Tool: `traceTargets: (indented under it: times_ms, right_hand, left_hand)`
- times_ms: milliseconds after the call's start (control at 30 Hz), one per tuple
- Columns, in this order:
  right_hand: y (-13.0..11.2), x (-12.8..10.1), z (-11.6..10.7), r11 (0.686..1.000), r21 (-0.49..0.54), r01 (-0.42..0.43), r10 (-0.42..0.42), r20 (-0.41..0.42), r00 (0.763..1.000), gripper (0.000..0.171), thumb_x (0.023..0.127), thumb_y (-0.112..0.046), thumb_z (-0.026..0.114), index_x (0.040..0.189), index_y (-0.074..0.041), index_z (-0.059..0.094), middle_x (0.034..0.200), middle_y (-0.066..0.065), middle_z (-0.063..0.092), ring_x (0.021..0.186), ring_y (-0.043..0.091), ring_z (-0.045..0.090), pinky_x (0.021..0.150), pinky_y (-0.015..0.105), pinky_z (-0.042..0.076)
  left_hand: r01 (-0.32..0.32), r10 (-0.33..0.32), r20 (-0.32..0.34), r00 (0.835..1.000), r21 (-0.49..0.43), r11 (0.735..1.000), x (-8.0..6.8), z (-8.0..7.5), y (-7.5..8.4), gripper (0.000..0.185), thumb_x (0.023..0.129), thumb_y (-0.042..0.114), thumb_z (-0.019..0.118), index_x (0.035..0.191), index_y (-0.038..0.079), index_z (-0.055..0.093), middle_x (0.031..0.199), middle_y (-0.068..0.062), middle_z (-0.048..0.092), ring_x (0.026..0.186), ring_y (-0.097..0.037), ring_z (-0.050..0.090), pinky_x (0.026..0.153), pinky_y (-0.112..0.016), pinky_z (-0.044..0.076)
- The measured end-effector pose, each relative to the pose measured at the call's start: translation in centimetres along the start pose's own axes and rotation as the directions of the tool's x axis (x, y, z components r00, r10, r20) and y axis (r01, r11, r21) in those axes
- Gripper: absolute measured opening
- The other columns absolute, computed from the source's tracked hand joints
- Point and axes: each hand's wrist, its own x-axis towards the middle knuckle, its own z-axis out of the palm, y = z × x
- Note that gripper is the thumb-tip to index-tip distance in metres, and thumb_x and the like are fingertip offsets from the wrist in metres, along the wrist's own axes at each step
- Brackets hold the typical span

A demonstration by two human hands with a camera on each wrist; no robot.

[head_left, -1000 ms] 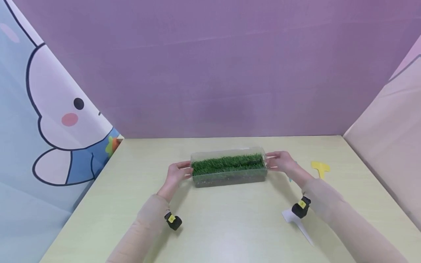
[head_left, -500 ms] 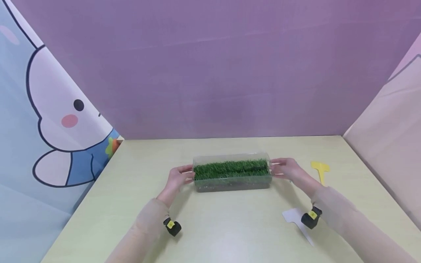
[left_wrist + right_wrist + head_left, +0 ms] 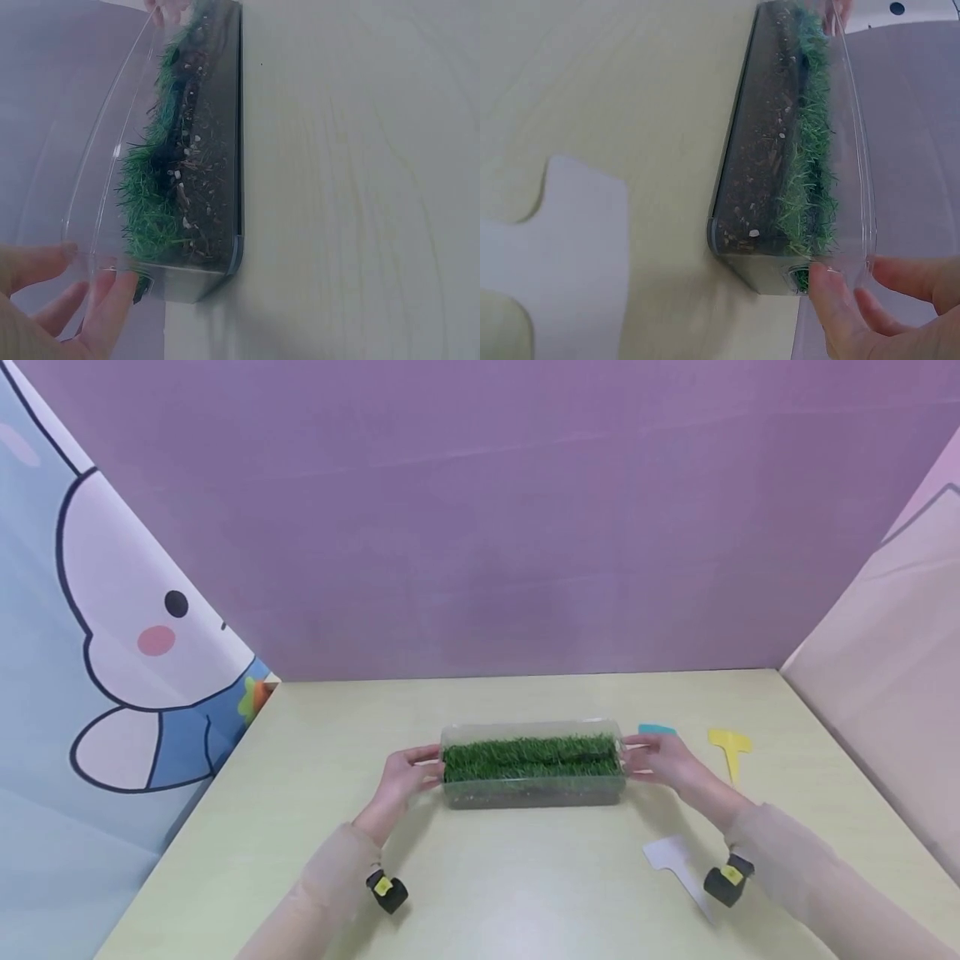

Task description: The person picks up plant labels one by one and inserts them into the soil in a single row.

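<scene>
A clear plastic planter box point(image 3: 534, 797) with upright green grass point(image 3: 532, 758) stands lengthwise across the table, held at both ends. Through its side wall in the left wrist view shows dark soil point(image 3: 204, 169) with white specks. My left hand point(image 3: 402, 777) grips the left end wall, its fingers point(image 3: 109, 311) at the cutout near the rim. At the opposite end, my right hand point(image 3: 667, 766) pinches the wall the same way, with fingers point(image 3: 836, 307) by a similar cutout. Both palms stay outside the box.
Right of the box lie T-shaped plant labels on the pale table point(image 3: 525, 885): a white label point(image 3: 666, 853) near the right wrist, a yellow label point(image 3: 731, 743) farther back, and a teal label point(image 3: 657, 728) partly behind the right hand. A purple backdrop point(image 3: 487, 527) rises behind.
Both hands have brought the planter box closer to me and slightly rightward, its long side now straighter across the table. The teal label's top has come into view behind the right hand.
</scene>
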Motion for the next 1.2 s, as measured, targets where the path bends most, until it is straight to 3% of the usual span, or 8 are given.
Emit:
traceTargets:
  times_ms: [167, 300, 533, 867, 1200]
  right_hand:
    - [-0.41, -0.60, 0.15, 0.998, -0.056, 0.008, -0.008, -0.001, 1.000, 0.045, 0.085, 0.005, 0.050, 0.124, 0.018, 0.032, 0.112, 0.033, 0.050, 0.088, 0.022, 0.060, 0.079, 0.034, 0.052]
    - [-0.46, -0.74, 0.17, 0.999, -0.047, 0.001, -0.001, -0.001, 1.000, 0.046, 0.085, 0.005, 0.051, 0.124, 0.019, 0.032, 0.113, 0.033, 0.049, 0.087, 0.019, 0.060, 0.078, 0.034, 0.052]
    - [-0.35, -0.61, -0.09, 0.999, -0.049, -0.001, 0.003, 0.024, 1.000, 0.046, 0.084, 0.006, 0.050, 0.124, 0.019, 0.031, 0.113, 0.034, 0.049, 0.092, 0.027, 0.059, 0.078, 0.034, 0.052]
    - [-0.31, -0.44, -0.38, 0.999, -0.042, 0.006, -0.006, 0.019, 1.000, 0.046, 0.082, 0.008, 0.052, 0.122, 0.020, 0.032, 0.106, 0.031, 0.054, 0.082, 0.017, 0.061, 0.075, 0.033, 0.053]
    - [-0.35, -0.37, -0.56, 0.999, -0.052, 0.000, 0.003, 0.044, 0.999, 0.047, 0.083, 0.006, 0.051, 0.123, 0.019, 0.031, 0.109, 0.032, 0.052, 0.087, 0.020, 0.060, 0.077, 0.034, 0.053]
  left_hand:
    - [0.001, -0.001, 0.009, 1.000, -0.023, 1.000, -0.13, -0.17, 0.22, 0.040, 0.078, -0.009, 0.056, 0.118, -0.007, 0.051, 0.120, -0.024, 0.050, 0.096, -0.030, 0.058, 0.081, -0.035, 0.051]
    - [0.000, 0.000, 0.010, 1.000, -0.020, 1.000, -0.15, -0.22, 0.18, 0.040, 0.078, -0.009, 0.055, 0.118, -0.007, 0.051, 0.119, -0.024, 0.051, 0.094, -0.028, 0.059, 0.080, -0.035, 0.051]
    - [0.001, -0.001, 0.004, 1.000, -0.002, 1.000, -0.18, -0.28, -0.01, 0.039, 0.078, -0.008, 0.056, 0.117, -0.007, 0.052, 0.117, -0.023, 0.052, 0.087, -0.023, 0.060, 0.078, -0.034, 0.052]
    - [0.009, -0.009, -0.011, 1.000, 0.003, 1.000, -0.11, -0.12, 0.12, 0.039, 0.078, -0.007, 0.057, 0.117, -0.005, 0.053, 0.117, -0.022, 0.053, 0.086, -0.023, 0.061, 0.077, -0.033, 0.053]
    - [0.014, -0.014, -0.013, 1.000, -0.002, 1.000, -0.21, -0.10, 0.20, 0.038, 0.078, -0.007, 0.057, 0.117, -0.005, 0.053, 0.117, -0.022, 0.053, 0.085, -0.022, 0.061, 0.077, -0.034, 0.053]
